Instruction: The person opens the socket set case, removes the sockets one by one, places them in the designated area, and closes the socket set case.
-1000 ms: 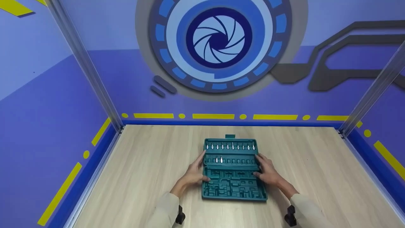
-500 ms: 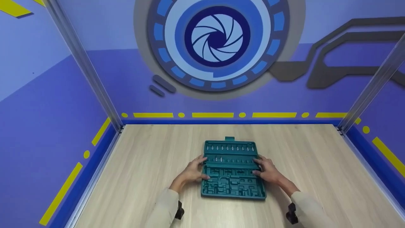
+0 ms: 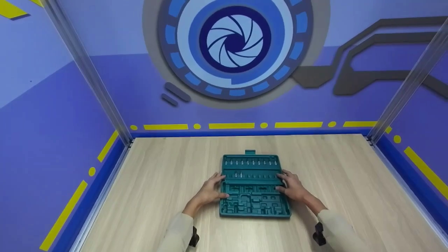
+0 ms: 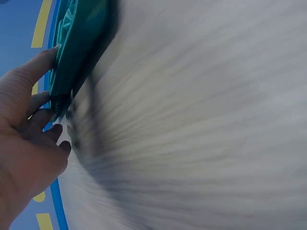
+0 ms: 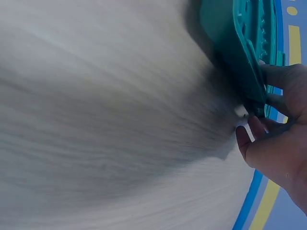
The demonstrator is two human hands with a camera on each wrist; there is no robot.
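An opened green plastic bit case (image 3: 252, 183) is in the middle of the head view. Small metal bits (image 3: 250, 162) stand in a row along its far half, and a couple more sit in the row below; the near half shows moulded hollows. My left hand (image 3: 209, 190) grips the left edge, thumb over the rim. On the opposite edge my right hand (image 3: 293, 186) holds the case the same way. Both wrist views show the case's side (image 4: 79, 52) with a shadow beneath it; whether it is clear of the table cannot be told.
The case is over a light wooden table (image 3: 168, 168). Blue-purple panels (image 3: 115, 87) with yellow marks enclose the table at the back and both sides, with metal posts (image 3: 87, 70) at the corners. Dark devices (image 3: 319, 234) are strapped at both wrists.
Both hands keep hold of the bit case. Its near edge stands slightly higher in the head view, and the view itself has shifted a little. The bits look less bright.
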